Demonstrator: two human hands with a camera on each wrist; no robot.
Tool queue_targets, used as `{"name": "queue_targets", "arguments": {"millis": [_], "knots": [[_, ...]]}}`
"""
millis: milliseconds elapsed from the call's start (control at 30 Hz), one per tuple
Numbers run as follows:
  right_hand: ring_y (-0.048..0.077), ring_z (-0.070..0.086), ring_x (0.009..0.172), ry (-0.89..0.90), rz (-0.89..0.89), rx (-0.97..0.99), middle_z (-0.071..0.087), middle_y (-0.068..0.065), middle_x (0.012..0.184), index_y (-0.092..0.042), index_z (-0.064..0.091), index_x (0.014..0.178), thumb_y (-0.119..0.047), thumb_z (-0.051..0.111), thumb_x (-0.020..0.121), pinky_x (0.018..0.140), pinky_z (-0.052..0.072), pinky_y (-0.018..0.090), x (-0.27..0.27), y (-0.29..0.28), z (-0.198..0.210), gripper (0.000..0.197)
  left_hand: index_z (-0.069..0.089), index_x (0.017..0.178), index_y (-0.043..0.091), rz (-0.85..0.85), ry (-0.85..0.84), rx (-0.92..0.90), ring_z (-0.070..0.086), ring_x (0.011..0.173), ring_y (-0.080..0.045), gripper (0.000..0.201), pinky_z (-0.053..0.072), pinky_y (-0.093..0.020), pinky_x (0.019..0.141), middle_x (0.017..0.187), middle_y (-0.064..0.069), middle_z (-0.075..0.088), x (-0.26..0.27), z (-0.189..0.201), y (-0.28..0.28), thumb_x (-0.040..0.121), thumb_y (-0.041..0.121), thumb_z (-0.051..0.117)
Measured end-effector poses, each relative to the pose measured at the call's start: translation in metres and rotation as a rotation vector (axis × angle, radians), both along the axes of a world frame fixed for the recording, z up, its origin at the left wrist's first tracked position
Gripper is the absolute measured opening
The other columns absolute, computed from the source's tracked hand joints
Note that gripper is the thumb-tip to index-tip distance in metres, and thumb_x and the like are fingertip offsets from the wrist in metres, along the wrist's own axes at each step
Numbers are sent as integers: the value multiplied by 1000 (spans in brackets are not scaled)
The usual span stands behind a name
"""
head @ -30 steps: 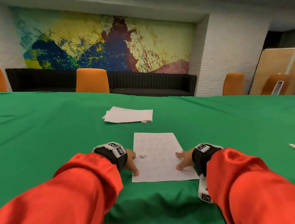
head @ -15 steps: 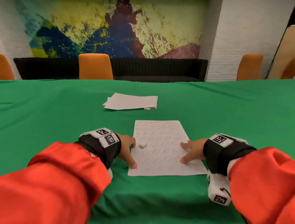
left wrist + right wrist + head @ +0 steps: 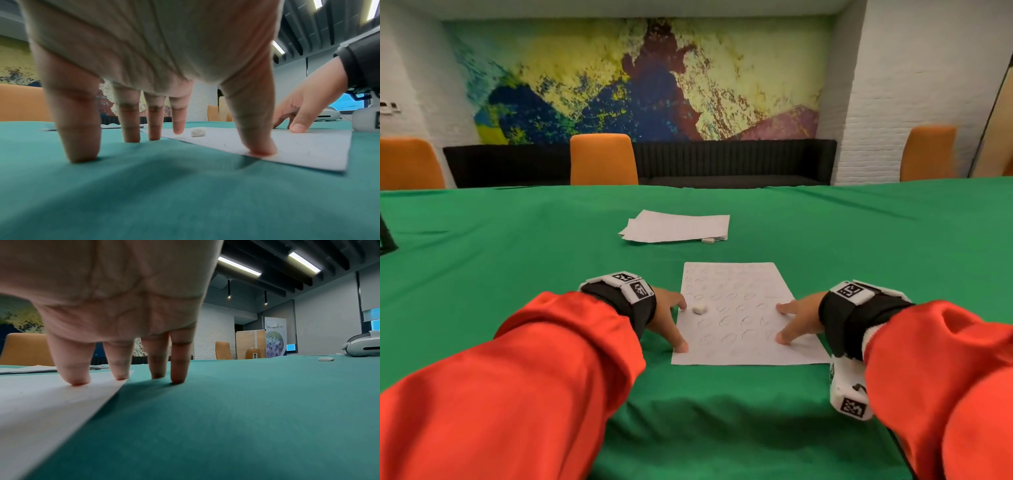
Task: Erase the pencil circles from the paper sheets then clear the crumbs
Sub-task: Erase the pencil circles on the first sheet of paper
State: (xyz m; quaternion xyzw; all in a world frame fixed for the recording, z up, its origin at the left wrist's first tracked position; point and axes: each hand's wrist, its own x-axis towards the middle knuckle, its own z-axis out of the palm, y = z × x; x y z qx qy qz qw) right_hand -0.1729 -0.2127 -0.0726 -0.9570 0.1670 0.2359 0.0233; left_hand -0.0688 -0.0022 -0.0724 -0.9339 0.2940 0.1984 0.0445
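A white paper sheet (image 3: 743, 329) covered in pencil circles lies on the green table (image 3: 517, 274) in front of me. A small white eraser (image 3: 699, 309) sits on the sheet near its left edge, also seen as the eraser (image 3: 197, 132) in the left wrist view. My left hand (image 3: 671, 318) rests with straight fingers spread, the thumb pressing the sheet's near left corner and the other fingertips on the cloth. My right hand (image 3: 794, 323) presses the sheet's right edge with two straight fingertips (image 3: 79, 381); its other fingers touch the cloth. Neither hand holds anything.
A stack of paper sheets (image 3: 678, 226) lies farther back on the table, with a second small eraser (image 3: 707, 240) at its near right corner. Another white eraser (image 3: 325, 359) and a white headset (image 3: 363, 346) lie far right. Orange chairs (image 3: 602, 159) stand behind the table.
The head camera tilted down and closer, so the sheet and hands sit lower and larger in view. Both hands stayed pressed on the sheet's edges; the eraser has not moved.
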Motion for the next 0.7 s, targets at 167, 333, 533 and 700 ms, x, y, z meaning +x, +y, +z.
{"name": "queue_targets", "arguments": {"millis": [167, 333, 533, 700], "knots": [[19, 19, 143, -25, -34, 1, 13, 1, 157, -26, 10, 151, -50, 53, 89, 112, 17, 27, 5, -9, -7, 79, 19, 150, 30, -84, -31, 47, 37, 135, -24, 85, 32, -31, 105, 151, -4, 31, 9, -5, -10, 82, 49, 67], [18, 20, 142, -36, -96, 42, 14, -2, 157, -31, 13, 150, -50, 58, 86, 112, 17, 28, 8, -10, -7, 80, 18, 151, 26, -137, -120, 69, 37, 135, -25, 73, 31, -29, 105, 152, -5, 32, 20, 1, -27, 91, 41, 56], [20, 25, 140, -24, -108, 17, 20, 1, 156, -32, 16, 150, -52, 58, 85, 111, 21, 29, 4, -5, -3, 79, 54, 126, 16, -241, -205, 80, 51, 96, -22, 39, 33, -23, 73, 129, -8, 56, 18, 2, -41, 91, 33, 58], [20, 25, 141, -31, -100, 11, 20, 2, 155, -29, 18, 150, -51, 57, 86, 111, 21, 29, -1, -2, 1, 78, 45, 134, 17, -249, -244, 46, 53, 107, -25, 55, 36, -26, 81, 133, -8, 52, 16, 5, -41, 87, 38, 64]]}}
